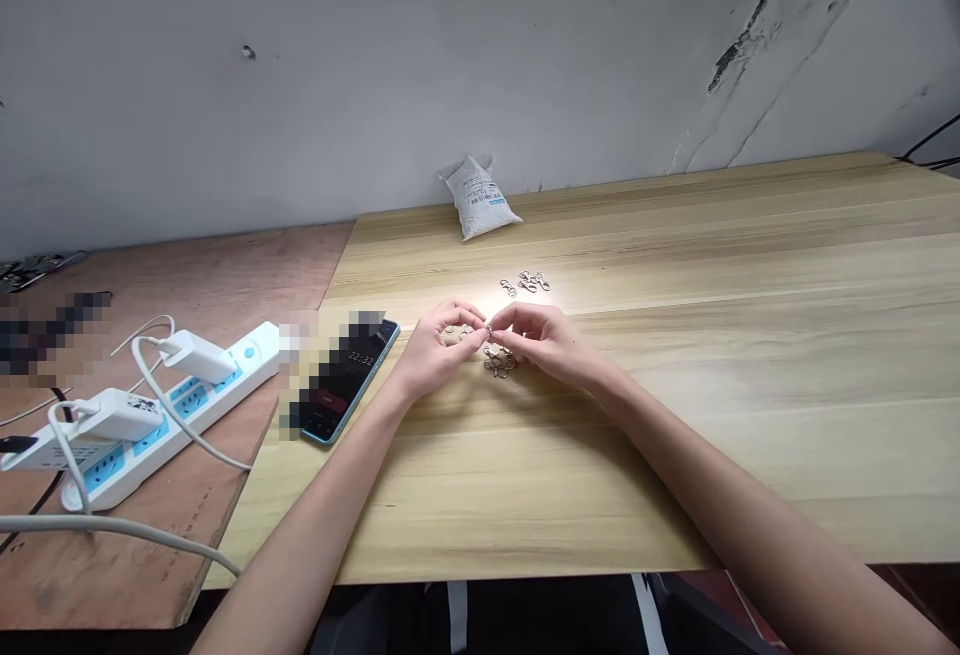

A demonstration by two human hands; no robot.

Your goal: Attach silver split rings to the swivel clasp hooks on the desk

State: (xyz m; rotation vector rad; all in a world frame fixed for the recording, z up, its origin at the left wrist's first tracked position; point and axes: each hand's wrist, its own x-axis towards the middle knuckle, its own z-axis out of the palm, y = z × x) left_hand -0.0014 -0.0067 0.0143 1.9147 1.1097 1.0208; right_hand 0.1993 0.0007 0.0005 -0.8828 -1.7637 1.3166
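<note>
Fingertips of my left hand [448, 340] and my right hand [541, 337] meet over the table, both closed in a pinch. Between them is a small metal clasp [489, 329], mostly covered by the fingers, so its exact shape is hard to make out. Just under the fingers lies a small pile of metal clasps [499, 362]. Thin metal rings [465, 333] show on the table behind my left hand's fingers. Beyond my hands are a group of silver clasps [534, 281] and a separate clasp with a ring [508, 288].
A filled plastic bag with a printed label [484, 200] stands near the wall. Left of my left forearm lies a phone [349, 380] showing 22:32. A white power strip [191, 400] with chargers and cables sits on the reddish board [225, 265] adjoining the wooden table [750, 335].
</note>
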